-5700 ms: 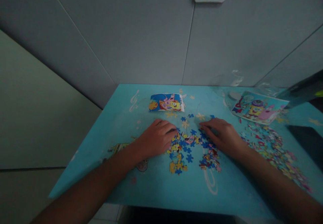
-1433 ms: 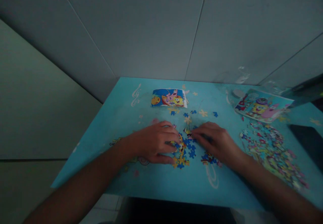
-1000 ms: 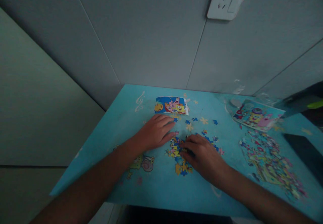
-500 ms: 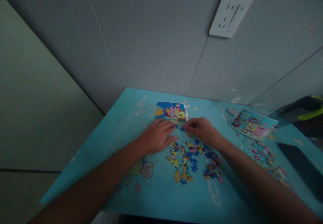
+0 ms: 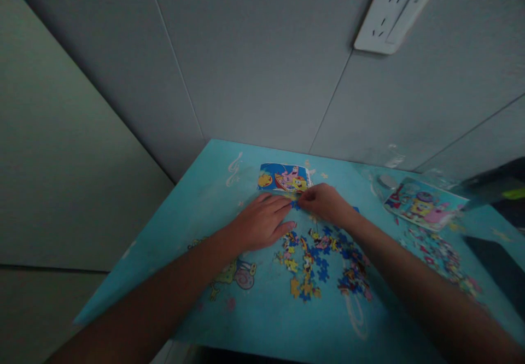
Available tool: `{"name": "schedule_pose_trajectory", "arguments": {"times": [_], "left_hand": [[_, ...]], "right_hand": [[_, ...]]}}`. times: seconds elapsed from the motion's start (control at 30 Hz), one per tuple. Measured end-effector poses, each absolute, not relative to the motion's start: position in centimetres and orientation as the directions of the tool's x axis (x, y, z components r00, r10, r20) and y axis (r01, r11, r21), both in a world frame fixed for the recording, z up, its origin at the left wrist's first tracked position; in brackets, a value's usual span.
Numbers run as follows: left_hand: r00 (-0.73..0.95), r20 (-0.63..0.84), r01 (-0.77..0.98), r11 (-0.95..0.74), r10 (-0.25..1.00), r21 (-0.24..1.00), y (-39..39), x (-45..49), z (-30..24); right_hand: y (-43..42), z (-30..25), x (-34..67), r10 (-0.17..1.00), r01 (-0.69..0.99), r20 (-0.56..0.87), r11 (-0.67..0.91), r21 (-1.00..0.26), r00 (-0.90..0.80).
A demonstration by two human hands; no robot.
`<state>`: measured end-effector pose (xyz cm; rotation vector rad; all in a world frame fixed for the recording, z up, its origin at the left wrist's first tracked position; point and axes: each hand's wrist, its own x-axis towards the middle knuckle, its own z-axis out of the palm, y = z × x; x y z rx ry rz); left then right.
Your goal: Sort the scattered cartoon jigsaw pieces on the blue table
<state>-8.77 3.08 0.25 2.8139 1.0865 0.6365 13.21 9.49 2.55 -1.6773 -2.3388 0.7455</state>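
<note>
Bunching at their tips, the fingers of the right hand (image 5: pixel 326 205) meet just beside a few blue puzzle pieces (image 5: pixel 294 205) near the middle of the frame; whether one is pinched between them I cannot tell. Just left of them, the left hand (image 5: pixel 262 224) lies palm down, its fingers close together and stretched toward the same pieces, the thumb apart below.

Directly above both hands lies a small blue picture card (image 5: pixel 283 177) with cartoon figures. Below the hands, in the lower middle of the frame, sits a loose cluster of joined and scattered puzzle pieces (image 5: pixel 307 265), yellow toward its bottom and blue toward its right. Beside it, just left of the right forearm, is a darker heap of pieces (image 5: pixel 353 277).

Beyond that forearm, at the right of the frame, a larger pile of mixed pieces (image 5: pixel 445 257) spreads below a second picture card (image 5: pixel 426 204), with a pale round disc (image 5: pixel 388 182) near the card's upper left corner. A dark flat object (image 5: pixel 498 268) lies at the right edge. All this rests on a turquoise printed surface (image 5: pixel 262 317). A white socket plate (image 5: pixel 396 11) is on the grey wall (image 5: pixel 262 69), upper right.
</note>
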Motion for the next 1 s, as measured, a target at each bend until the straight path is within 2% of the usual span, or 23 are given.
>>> {"name": "schedule_pose_trajectory", "arguments": {"times": [0.23,0.43,0.6,0.77,1.0], "left_hand": [[0.675,0.344,0.632,-0.752,0.653,0.187,3.0,-8.8,0.4],[0.681,0.347,0.622,-0.76,0.645,0.191,3.0,-8.6,0.4],[0.674,0.346,0.629,-0.753,0.652,0.193,3.0,-8.6,0.2],[0.678,0.326,0.632,-0.749,0.659,0.199,2.9,-8.6,0.0],[0.687,0.294,0.633,-0.746,0.664,0.205,2.8,-8.0,0.5]], "right_hand": [[9.9,2.5,13.0,0.918,0.859,-0.178,0.244,-0.45,-0.354],[9.7,2.7,12.3,0.926,0.865,-0.126,0.274,-0.419,-0.355],[7.7,3.2,14.1,0.93,0.792,0.069,0.344,-0.504,-0.361],[5.7,2.2,18.7,0.914,0.8,0.268,0.398,-0.448,-0.305],[5.2,0.5,19.5,0.848,0.752,0.331,0.523,-0.401,-0.413]]}}
